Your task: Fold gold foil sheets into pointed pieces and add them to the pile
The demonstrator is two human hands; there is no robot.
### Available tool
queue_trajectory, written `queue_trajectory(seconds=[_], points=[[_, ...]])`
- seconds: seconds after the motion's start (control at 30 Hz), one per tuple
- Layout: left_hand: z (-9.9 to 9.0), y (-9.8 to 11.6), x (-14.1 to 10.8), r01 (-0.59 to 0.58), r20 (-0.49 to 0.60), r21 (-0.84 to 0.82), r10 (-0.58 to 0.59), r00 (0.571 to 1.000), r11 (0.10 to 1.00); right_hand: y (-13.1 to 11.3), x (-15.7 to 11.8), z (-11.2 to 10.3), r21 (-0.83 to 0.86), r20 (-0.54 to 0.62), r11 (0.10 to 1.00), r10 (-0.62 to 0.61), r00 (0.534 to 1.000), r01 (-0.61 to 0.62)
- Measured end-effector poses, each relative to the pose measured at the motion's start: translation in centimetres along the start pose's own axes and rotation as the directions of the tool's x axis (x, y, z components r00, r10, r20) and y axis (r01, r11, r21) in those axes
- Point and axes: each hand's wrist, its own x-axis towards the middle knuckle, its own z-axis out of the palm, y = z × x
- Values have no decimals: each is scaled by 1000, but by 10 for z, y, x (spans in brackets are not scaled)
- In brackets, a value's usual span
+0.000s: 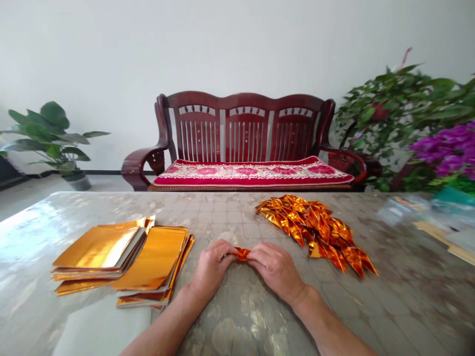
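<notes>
A small folded piece of gold foil paper is held between my two hands, just above the middle of the table. My left hand pinches its left end, and my right hand grips the right end with the fingers closed. Only the shiny orange-gold middle shows; the ends are hidden under my fingertips. To the left lie two stacks of flat gold foil sheets, some with grey-white undersides showing. On the right is a heap of folded gold foil pieces with pointed ends, overlapping one another.
A patterned cover lies over the table. Plastic bags and cardboard-like pieces sit at the right edge. A pale sheet lies at the front left. Beyond stands a wooden bench with a red cushion, between potted plants.
</notes>
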Motion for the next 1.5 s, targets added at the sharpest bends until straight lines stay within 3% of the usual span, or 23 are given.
queue_trajectory(seconds=[0.67, 1.13, 1.5], points=[[-1, 6, -4, -32, 103, -6, 32, 994, 999, -4, -3, 4, 83, -19, 993, 89, 996, -87], [-3, 11, -6, -95, 140, 93, 81, 987, 991, -7, -3, 5, 44, -102, 998, 48, 994, -44], [-2, 10, -8, -112, 98, 107, 102, 990, 988, -7, 0, 1, 23, -103, 999, -34, 994, 36]])
